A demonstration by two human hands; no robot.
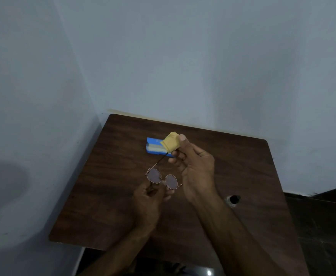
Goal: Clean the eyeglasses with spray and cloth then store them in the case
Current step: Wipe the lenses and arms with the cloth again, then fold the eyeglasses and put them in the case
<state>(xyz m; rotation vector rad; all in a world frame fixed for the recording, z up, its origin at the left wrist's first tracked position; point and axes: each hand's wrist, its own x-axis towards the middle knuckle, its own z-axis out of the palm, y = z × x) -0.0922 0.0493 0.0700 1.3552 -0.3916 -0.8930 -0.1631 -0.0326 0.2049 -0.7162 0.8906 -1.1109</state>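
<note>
Thin-framed eyeglasses (161,178) with round lenses hang above the dark wooden table (107,186). My left hand (148,198) pinches them from below, near the bridge. One temple arm stretches up and away to a folded yellow cloth (170,142), which my right hand (193,166) pinches around the arm's tip with thumb and fingers. Behind the cloth lies an open blue case (153,146) with a pale lining, partly hidden by the cloth. No spray bottle is visible.
The table stands in a corner between two pale walls (203,66). A round cable hole (234,199) sits in the tabletop at the right. Dark floor (322,216) shows beyond the table's right edge.
</note>
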